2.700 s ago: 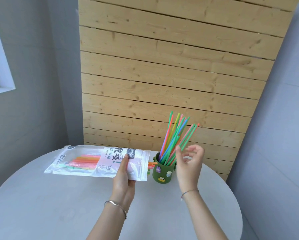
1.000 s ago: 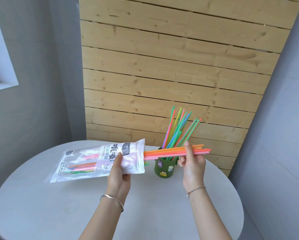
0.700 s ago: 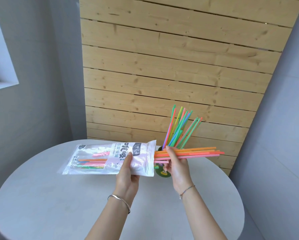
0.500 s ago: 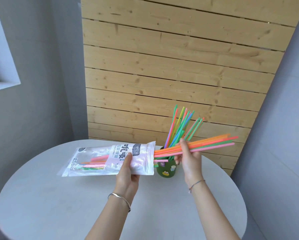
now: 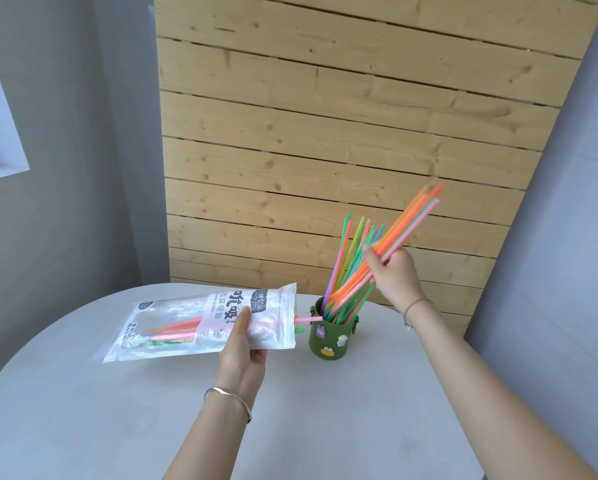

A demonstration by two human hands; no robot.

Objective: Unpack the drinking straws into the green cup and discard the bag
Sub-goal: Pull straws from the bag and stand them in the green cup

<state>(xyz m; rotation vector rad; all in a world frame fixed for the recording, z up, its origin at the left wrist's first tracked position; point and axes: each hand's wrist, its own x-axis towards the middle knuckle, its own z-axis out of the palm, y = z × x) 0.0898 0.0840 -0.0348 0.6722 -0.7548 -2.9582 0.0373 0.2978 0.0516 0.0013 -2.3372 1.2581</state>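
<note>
1. Farthest left, the bag [image 5: 200, 327] is held lying almost flat just above the round table [image 5: 83, 410], its open mouth turned toward the cup. Kept level like this, the leftover straws [image 5: 173, 332] inside are less likely to spill out.
2. The left hand [image 5: 244, 355] grips the bag near its mouth, thumb pressed on top and fingers curled beneath. Holding it there likely keeps the opening steady for pulling.
3. Two short straw ends [image 5: 308, 319], one pink and one green, poke out of the mouth toward the cup (handy to pinch, by the look of it).
4. The green cup [image 5: 330, 336] stands upright on the table just right of the bag, and a fan of standing straws [image 5: 346, 271] leans against its far rim.
5. The right hand [image 5: 393, 275] is raised above and to the right of the cup, fingers and thumb closed round a mostly orange and pink bundle [image 5: 408, 220] near its middle. The bundle slants steeply, and its lower ends appear to sit at or inside the cup's mouth.
6. My judgement: the task is roughly midway, since a batch remains in the bag, which is not yet discarded.
</note>
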